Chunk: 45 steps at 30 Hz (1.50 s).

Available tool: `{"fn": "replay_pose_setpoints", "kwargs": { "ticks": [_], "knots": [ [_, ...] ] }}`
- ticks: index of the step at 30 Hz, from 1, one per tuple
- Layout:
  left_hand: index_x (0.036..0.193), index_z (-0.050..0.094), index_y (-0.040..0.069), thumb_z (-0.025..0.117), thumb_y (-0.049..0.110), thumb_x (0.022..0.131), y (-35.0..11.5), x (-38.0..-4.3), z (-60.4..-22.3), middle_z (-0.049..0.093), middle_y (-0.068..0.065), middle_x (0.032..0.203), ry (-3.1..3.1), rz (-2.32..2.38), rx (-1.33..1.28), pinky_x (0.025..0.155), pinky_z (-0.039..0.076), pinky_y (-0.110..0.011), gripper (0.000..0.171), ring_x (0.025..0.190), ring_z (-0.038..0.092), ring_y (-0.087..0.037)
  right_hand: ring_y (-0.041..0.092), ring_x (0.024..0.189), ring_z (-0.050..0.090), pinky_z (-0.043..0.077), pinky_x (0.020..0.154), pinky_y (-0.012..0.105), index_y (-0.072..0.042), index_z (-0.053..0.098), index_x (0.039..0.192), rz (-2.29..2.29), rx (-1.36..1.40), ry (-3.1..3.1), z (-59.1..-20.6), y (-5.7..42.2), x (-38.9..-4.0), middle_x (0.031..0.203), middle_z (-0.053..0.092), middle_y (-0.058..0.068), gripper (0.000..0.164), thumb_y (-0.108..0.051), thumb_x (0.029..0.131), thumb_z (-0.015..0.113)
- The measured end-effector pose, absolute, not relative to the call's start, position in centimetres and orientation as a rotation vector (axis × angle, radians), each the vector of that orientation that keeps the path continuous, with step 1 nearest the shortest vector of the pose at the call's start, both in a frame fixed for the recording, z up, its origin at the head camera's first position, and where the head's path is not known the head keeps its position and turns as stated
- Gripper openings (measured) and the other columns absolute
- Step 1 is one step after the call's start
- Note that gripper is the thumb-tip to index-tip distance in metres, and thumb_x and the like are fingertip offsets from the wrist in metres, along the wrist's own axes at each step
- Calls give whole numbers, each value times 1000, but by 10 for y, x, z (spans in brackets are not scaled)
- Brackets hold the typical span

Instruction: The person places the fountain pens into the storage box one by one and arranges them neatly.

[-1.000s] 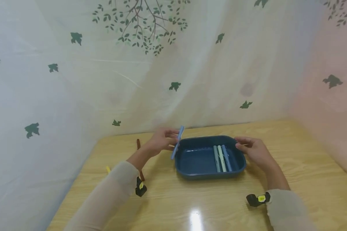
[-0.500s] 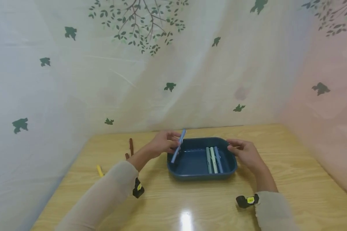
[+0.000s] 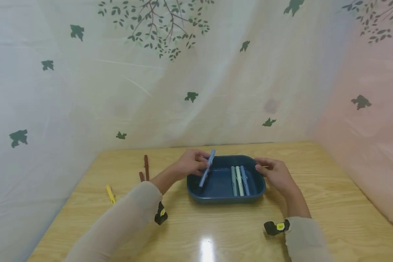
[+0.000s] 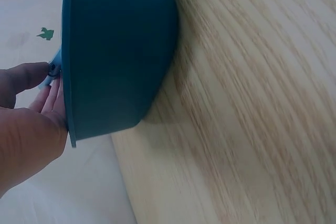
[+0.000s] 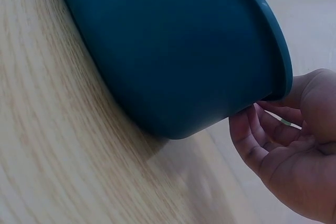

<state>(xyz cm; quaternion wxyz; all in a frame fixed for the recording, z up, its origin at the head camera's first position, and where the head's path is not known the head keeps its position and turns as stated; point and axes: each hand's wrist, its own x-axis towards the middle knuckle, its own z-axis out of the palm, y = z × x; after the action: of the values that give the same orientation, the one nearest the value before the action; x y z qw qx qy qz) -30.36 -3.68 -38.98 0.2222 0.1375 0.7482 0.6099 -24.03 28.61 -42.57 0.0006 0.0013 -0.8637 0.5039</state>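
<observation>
My left hand (image 3: 190,162) pinches a light blue pen (image 3: 207,168) between thumb and fingers, tilted over the left end of a dark blue tray (image 3: 213,200). In the left wrist view, part of this pen (image 4: 54,70) shows past the tray's rim. With thumb and fingers, my right hand (image 3: 276,175) grips the tray's right rim; in the right wrist view the fingers (image 5: 247,137) press its outer wall. Inside, toward the right, three pens lie side by side: a grey-green pen (image 3: 234,181), a pale green pen (image 3: 239,181) and a blue pen (image 3: 245,181).
On the wooden table (image 3: 242,233) left of the tray lie a brown pen (image 3: 146,166), a second brown piece (image 3: 141,177) partly behind my left forearm, and a yellow pen (image 3: 110,193). A pale patterned curtain (image 3: 150,91) hangs behind the table.
My left hand has brought the blue pen rightward from the tray's left rim to over its inside. The right hand keeps its grip on the rim. The head view has shifted slightly.
</observation>
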Motion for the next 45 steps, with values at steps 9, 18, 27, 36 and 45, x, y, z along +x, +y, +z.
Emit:
{"fn": "replay_pose_setpoints", "kwargs": {
  "ticks": [9, 18, 27, 36, 45],
  "knots": [
    [135, 55, -7, 61, -7, 98, -21, -301, -393, 69, -26, 115, 2054, 1652, 385, 73, 65, -43, 38, 94, 73, -35, 37, 129, 55, 48, 109, 54, -6, 56, 145, 1619, -13, -2711, -424, 285, -239, 144, 56, 20, 44, -25, 106, 60],
    [134, 57, -4, 64, -7, 95, -9, -297, -398, 70, -19, 111, 2051, 1610, 341, 75, 65, -41, 39, 92, 72, -26, 37, 131, 53, 45, 111, 55, -8, 55, 147, 1633, -48, -2726, -420, 282, -238, 146, 54, 19, 45, -27, 106, 60],
    [132, 57, -6, 63, -9, 94, 1, -293, -406, 69, -17, 106, 2032, 1604, 321, 75, 65, -43, 39, 90, 70, -24, 37, 131, 53, 46, 110, 54, -7, 56, 146, 1632, -53, -2716, -420, 282, -238, 145, 55, 20, 45, -25, 106, 60],
    [130, 58, -6, 65, -11, 92, 12, -288, -410, 69, -19, 106, 2043, 1601, 201, 77, 65, -44, 40, 95, 70, -29, 37, 130, 54, 47, 110, 54, -6, 56, 146, 1627, -31, -2710, -422, 283, -237, 144, 56, 20, 45, -26, 105, 60],
    [128, 61, -7, 66, -13, 89, 19, -284, -415, 69, -18, 97, 2053, 1599, 106, 76, 65, -42, 39, 91, 71, -29, 37, 130, 54, 47, 109, 55, -7, 56, 146, 1623, -24, -2721, -422, 285, -238, 143, 56, 20, 45, -26, 106, 60]
  ]
}}
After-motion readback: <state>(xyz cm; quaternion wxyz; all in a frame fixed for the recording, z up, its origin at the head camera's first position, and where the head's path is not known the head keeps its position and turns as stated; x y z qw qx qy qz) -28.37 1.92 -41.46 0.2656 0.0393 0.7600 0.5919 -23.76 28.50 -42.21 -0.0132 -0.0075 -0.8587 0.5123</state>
